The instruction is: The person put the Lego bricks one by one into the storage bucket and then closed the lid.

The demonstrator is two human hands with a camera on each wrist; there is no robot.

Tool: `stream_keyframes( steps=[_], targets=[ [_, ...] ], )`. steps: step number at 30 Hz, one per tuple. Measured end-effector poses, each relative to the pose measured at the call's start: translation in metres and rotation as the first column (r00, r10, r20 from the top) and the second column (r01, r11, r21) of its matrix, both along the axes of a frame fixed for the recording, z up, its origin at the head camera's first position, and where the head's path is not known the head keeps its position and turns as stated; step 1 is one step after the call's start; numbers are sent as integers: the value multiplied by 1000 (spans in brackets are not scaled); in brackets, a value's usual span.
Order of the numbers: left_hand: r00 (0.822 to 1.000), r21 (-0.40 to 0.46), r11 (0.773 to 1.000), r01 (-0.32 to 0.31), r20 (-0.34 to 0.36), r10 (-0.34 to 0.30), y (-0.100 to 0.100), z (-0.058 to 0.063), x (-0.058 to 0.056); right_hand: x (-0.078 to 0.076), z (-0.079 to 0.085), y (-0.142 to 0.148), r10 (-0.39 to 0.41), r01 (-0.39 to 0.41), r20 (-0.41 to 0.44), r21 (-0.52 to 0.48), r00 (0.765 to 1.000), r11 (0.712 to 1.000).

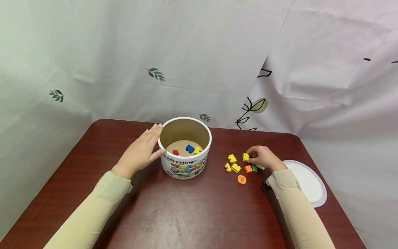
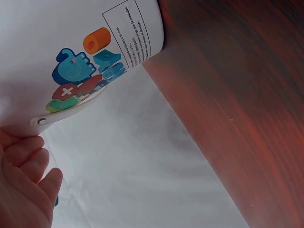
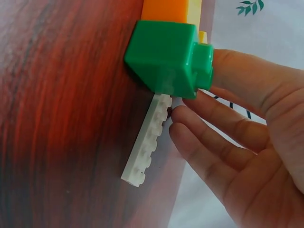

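Note:
My left hand (image 1: 140, 152) rests with straight fingers against the rim of a white printed bucket (image 1: 183, 167); the left wrist view shows its fingers at the bucket's side. Inside lie a red brick (image 1: 175, 152), a blue brick (image 1: 190, 148) and a yellow brick (image 1: 197, 150). My right hand (image 1: 264, 157) pinches another yellow brick (image 1: 245, 157) between thumb and index finger. Just below that hand are an orange brick (image 1: 248, 169), a green brick (image 3: 161, 52) and a long white studded strip (image 3: 148, 142). In the right wrist view the green brick hides the fingertips.
Several yellow bricks (image 1: 236, 168) and a round orange piece (image 1: 242, 180) lie between bucket and right hand. A white lid (image 1: 306, 181) lies by the table's right edge, partly under the right forearm. Behind the dark red table (image 1: 199, 214) hangs a white cloth (image 1: 192, 69).

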State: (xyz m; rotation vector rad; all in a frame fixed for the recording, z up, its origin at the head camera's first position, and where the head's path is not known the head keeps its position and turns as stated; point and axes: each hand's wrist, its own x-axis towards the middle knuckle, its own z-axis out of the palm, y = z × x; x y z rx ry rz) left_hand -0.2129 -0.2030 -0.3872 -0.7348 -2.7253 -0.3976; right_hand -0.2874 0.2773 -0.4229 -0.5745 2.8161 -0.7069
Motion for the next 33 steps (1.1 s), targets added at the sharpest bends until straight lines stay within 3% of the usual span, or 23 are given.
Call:
stream_keyframes(
  steps=[15,33],
  targets=[
    [1000,4,1000,7,1,-7,0,2,0,0,-1,-4,-17,16,-17,-36,1000,999],
    [1000,3,1000,5,2,-5,1,2,0,9,15,-22,-39,12,-116,-225,993,974]
  ],
)
